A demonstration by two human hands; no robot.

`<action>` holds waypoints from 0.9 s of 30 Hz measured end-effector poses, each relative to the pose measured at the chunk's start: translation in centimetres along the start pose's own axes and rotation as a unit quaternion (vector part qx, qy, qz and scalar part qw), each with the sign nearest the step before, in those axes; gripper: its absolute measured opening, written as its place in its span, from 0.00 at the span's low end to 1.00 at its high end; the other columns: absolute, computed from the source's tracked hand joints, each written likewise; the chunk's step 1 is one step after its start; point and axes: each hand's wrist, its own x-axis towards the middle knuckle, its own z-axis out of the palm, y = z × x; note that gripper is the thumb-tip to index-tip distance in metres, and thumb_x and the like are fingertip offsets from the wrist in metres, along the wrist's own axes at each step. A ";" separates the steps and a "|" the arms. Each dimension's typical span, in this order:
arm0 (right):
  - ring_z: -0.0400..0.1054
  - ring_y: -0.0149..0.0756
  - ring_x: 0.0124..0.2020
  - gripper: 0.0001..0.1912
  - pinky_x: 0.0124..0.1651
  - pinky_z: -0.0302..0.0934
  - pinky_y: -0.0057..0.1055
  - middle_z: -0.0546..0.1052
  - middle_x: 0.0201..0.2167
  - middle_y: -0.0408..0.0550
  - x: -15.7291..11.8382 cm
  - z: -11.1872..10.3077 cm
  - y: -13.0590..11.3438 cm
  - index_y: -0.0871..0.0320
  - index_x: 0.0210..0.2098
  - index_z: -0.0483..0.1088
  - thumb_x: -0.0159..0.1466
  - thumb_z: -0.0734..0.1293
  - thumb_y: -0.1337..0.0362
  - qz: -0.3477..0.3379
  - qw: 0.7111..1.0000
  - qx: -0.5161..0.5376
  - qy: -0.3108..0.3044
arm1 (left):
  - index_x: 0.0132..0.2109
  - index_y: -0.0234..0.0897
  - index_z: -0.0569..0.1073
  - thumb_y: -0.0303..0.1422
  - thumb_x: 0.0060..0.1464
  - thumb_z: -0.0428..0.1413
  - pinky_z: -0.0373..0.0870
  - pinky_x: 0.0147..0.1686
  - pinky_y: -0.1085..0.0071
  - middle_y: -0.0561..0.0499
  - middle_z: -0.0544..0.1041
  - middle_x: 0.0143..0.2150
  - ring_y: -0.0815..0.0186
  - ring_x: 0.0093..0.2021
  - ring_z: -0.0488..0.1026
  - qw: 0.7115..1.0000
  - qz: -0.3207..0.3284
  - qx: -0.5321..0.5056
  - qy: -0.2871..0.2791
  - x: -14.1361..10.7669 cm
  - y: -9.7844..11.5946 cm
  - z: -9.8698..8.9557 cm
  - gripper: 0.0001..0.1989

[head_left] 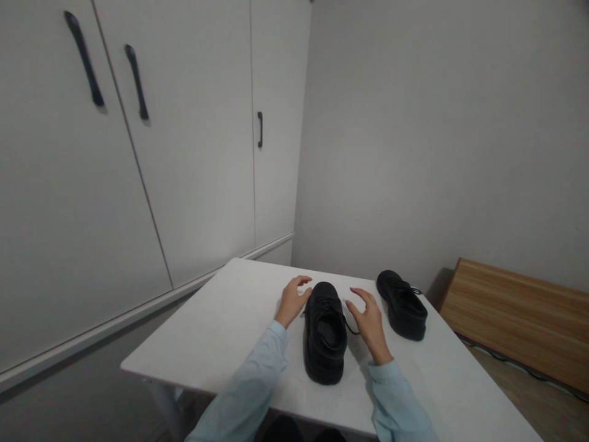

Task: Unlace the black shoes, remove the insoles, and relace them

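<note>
A black lace-up shoe (324,334) stands on the white table (221,325), its toe pointing away from me and a lace hanging over its right side. My left hand (293,299) is just left of the toe end, fingers apart and holding nothing. On the other side, my right hand (368,316) hovers with thumb and fingers spread, also holding nothing. A second black shoe (402,307) sits farther right near the table's right edge, its toe angled toward the back left.
White cabinets (202,153) with dark handles line the left side. A grey wall (414,135) rises behind the table. At the right, a wood-grain panel (519,319) lies beyond the table edge, with a cable along its lower edge.
</note>
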 end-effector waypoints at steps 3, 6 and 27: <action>0.68 0.47 0.44 0.16 0.47 0.62 0.44 0.75 0.41 0.54 -0.1 0.1 -0.9 0.57 0.37 0.75 0.54 0.67 0.54 0.039 0.995 0.067 -0.063 | 0.46 0.39 0.75 0.35 0.55 0.52 0.63 0.54 0.64 0.48 0.76 0.48 0.62 0.50 0.71 0.990 0.059 -0.090 -0.093 -0.4 1.4 -0.2 0.13; 0.70 0.45 0.39 0.14 0.42 0.64 0.41 0.77 0.36 0.52 -0.2 0.2 -1.4 0.57 0.33 0.76 0.53 0.69 0.53 0.067 0.985 0.121 -0.100 | 0.48 0.39 0.75 0.40 0.56 0.52 0.60 0.57 0.62 0.46 0.76 0.49 0.59 0.53 0.70 0.975 0.068 -0.118 -0.178 -0.8 1.9 -0.1 0.17; 0.68 0.40 0.37 0.13 0.36 0.63 0.33 0.73 0.32 0.48 -0.2 0.5 -1.8 0.58 0.25 0.73 0.52 0.70 0.53 0.050 0.980 0.156 -0.117 | 0.54 0.41 0.71 0.40 0.45 0.62 0.55 0.60 0.60 0.45 0.71 0.56 0.57 0.58 0.63 0.948 0.140 -0.066 -0.277 -0.5 0.3 0.7 0.27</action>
